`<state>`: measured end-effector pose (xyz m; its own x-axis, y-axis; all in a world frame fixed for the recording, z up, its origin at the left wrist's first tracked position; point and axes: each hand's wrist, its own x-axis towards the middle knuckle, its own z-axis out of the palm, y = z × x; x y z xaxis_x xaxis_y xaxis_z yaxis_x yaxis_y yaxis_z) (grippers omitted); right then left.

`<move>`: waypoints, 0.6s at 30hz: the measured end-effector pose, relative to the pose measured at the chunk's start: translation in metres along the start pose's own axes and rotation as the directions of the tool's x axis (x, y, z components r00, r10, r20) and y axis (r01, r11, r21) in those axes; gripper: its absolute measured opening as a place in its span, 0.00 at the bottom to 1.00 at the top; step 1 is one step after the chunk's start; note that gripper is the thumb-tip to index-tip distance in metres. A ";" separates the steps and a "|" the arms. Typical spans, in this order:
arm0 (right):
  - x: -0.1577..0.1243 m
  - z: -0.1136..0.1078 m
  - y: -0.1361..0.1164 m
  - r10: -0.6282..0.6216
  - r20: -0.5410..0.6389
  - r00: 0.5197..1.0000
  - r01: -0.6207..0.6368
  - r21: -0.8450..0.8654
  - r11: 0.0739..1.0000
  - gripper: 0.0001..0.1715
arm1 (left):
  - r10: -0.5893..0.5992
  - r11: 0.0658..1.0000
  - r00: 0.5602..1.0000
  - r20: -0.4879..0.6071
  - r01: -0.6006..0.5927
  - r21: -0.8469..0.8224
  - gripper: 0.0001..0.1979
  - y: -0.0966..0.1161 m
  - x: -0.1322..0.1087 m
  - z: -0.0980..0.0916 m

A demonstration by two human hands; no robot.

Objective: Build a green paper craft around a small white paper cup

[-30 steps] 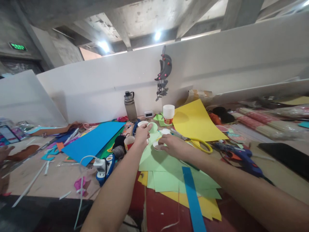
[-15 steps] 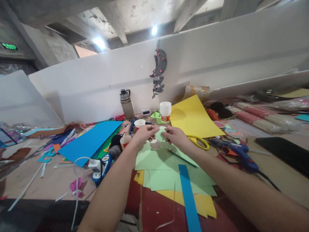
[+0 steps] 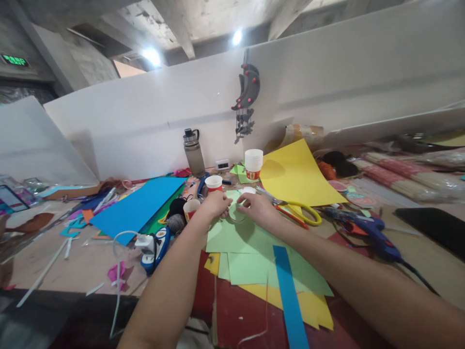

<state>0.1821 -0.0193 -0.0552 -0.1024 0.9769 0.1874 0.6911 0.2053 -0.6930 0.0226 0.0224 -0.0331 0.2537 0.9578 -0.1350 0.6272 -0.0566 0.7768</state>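
My left hand and my right hand meet over a stack of light green paper sheets. Both pinch a small round pale green piece held between their fingertips, just above the sheets. Its exact make is hard to tell. A red and white paper cup stands just behind my left hand, and another small cup sits to its left. Yellow-handled scissors lie right of my right hand.
A blue paper strip crosses the green and yellow sheets near me. A large yellow sheet, a stack of cups, a water bottle, a blue sheet, a blue glue gun and a white plug surround the hands.
My hands came together from reaching apart. The round piece now sits pinched between both hands, slightly farther back over the green sheets. The view shifted a little.
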 end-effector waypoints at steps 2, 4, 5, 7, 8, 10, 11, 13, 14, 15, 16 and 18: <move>-0.002 0.003 0.000 -0.020 -0.015 1.000 0.019 -0.050 0.999 0.10 | 0.019 1.000 0.999 0.026 -0.019 0.018 0.14 -0.002 0.001 0.000; -0.002 0.005 0.001 -0.040 -0.027 0.999 0.037 -0.093 0.995 0.12 | 0.036 0.999 0.998 0.049 -0.037 0.036 0.12 -0.003 0.000 -0.001; -0.002 0.006 0.002 -0.045 -0.028 0.999 0.042 -0.108 0.993 0.12 | 0.044 0.998 0.997 0.060 -0.046 0.045 0.11 -0.003 0.000 -0.002; -0.001 0.005 0.004 -0.043 -0.030 0.999 0.039 -0.127 0.991 0.12 | 0.059 0.996 0.995 0.082 -0.064 0.066 0.09 -0.003 -0.001 -0.003; 0.000 0.003 0.005 -0.041 -0.030 0.999 0.036 -0.132 0.991 0.12 | 0.065 0.994 0.994 0.091 -0.072 0.076 0.08 -0.003 -0.002 -0.003; 0.001 -0.003 0.007 -0.043 -0.030 0.999 0.038 -0.143 0.989 0.11 | 0.076 0.991 0.992 0.105 -0.087 0.099 0.07 -0.002 -0.003 -0.003; 0.001 -0.006 0.007 -0.049 -0.027 0.998 0.044 -0.151 0.988 0.10 | 0.082 0.989 0.990 0.111 -0.094 0.110 0.07 -0.001 -0.004 -0.003; -0.001 -0.013 0.006 -0.066 -0.005 0.998 0.064 -0.173 0.983 0.08 | 0.093 0.985 0.988 0.121 -0.109 0.133 0.07 0.000 -0.005 -0.003; -0.002 -0.015 0.005 -0.073 0.011 0.997 0.074 -0.186 0.980 0.08 | 0.098 0.983 0.987 0.124 -0.116 0.144 0.07 0.000 -0.006 -0.003; -0.003 -0.016 0.003 -0.078 0.028 0.997 0.082 -0.199 0.977 0.08 | 0.103 0.980 0.986 0.128 -0.123 0.156 0.07 0.000 -0.006 -0.003; -0.005 -0.017 0.001 -0.082 0.048 0.995 0.091 -0.210 0.973 0.09 | 0.107 0.977 0.986 0.130 -0.129 0.168 0.07 0.000 -0.006 -0.002; -0.008 -0.015 -0.002 -0.083 0.086 0.993 0.101 -0.229 0.968 0.11 | 0.115 0.972 0.985 0.132 -0.139 0.190 0.07 0.001 -0.006 -0.002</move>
<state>0.1928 -0.0283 -0.0448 -0.2209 0.9579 0.1836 0.8229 0.2841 -0.4922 0.0200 0.0170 -0.0303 0.4193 0.8992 -0.1252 0.7140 -0.2415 0.6572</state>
